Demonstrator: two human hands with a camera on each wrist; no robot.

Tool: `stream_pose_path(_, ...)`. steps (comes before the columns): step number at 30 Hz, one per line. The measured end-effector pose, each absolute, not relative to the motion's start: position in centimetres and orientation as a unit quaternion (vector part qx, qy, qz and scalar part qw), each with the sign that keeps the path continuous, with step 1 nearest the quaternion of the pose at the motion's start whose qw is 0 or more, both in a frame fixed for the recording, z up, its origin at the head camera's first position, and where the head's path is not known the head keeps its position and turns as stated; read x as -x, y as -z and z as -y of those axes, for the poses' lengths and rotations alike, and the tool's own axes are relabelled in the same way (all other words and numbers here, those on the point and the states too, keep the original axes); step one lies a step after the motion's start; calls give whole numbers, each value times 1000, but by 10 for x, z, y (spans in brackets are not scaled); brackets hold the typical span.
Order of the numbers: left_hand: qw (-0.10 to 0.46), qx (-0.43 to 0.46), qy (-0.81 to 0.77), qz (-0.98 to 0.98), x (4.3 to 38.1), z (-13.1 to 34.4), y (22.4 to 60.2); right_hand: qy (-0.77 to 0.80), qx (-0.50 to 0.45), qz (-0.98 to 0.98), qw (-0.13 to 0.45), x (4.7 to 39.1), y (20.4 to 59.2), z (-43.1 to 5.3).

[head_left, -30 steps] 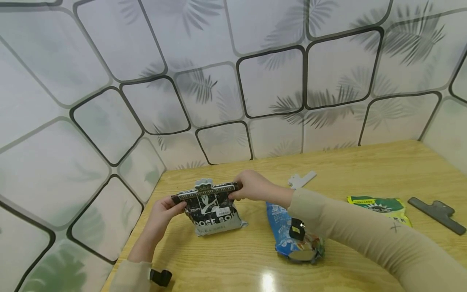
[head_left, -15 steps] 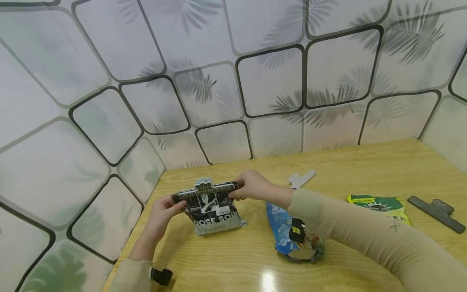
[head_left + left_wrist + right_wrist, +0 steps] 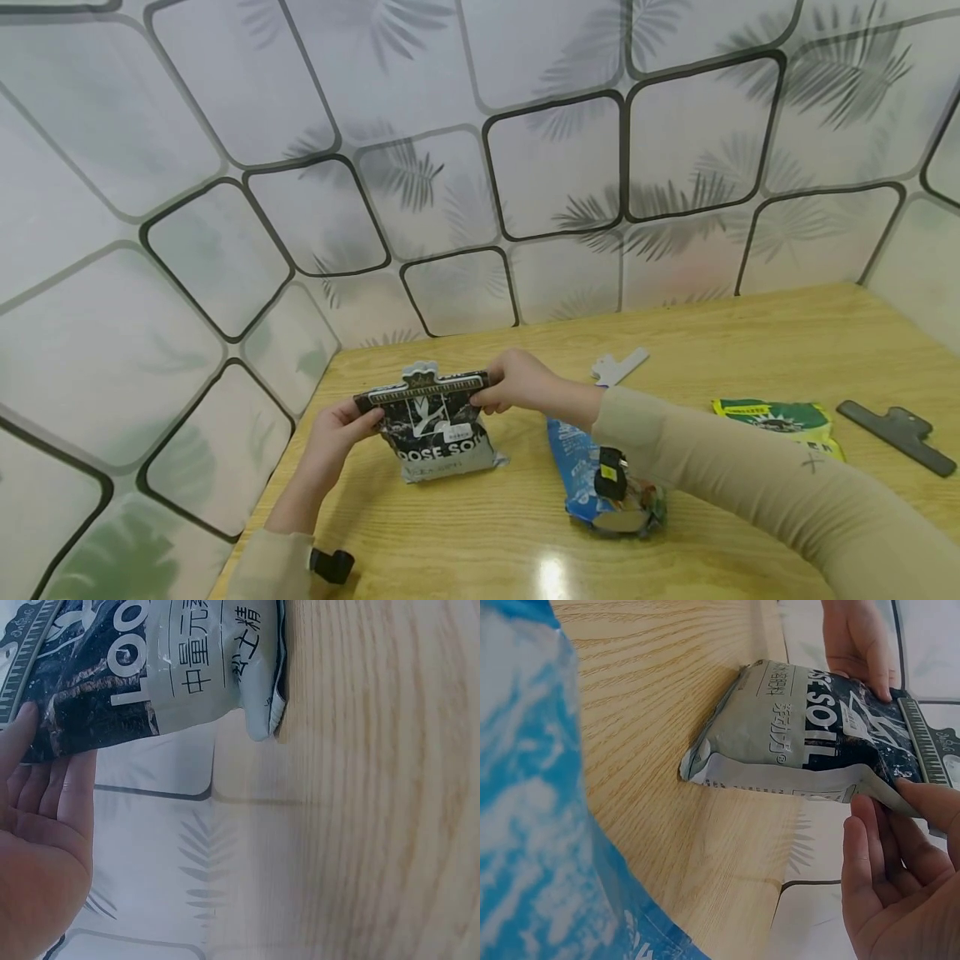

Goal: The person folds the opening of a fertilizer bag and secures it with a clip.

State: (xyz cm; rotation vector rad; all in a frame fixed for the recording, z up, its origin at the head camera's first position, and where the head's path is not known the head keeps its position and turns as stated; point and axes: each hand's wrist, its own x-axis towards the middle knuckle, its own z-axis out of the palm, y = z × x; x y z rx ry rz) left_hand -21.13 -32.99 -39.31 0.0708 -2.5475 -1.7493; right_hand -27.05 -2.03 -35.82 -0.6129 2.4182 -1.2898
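Note:
A black and pale grey bag (image 3: 442, 442) with "LOOSE SOIL" lettering stands on the wooden table at the left. Across its folded top sits a wide bag clip (image 3: 429, 386) with a grey-white scalloped handle. My left hand (image 3: 336, 435) pinches the left top corner of the bag, thumb in front and fingers behind. At the other top corner my right hand (image 3: 519, 382) pinches the bag in the same way. In the right wrist view, the clip's dark, ruler-like bar (image 3: 922, 739) lies along the bag's top edge between both hands.
A blue bag (image 3: 577, 475) lies under my right forearm, partly hidden. Behind it is a white clip (image 3: 621, 367). Farther right lie a green and yellow packet (image 3: 787, 421) and a dark grey clip (image 3: 896, 437). Patterned walls border the table (image 3: 465, 542) behind and at the sides.
Hardly anything differs. The view has shifted very slightly; both hands keep their pinch on the clipped bag's top corners.

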Motion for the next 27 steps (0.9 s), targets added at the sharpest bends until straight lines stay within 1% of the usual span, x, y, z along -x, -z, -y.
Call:
stream_pose_path(10,20,-13,550,835,214,325,388,459,200,-848,175,271,360,21)
stream_pose_path(27,7,-18,542,840,214,321,381,530,174,-803,208,273,370,21)
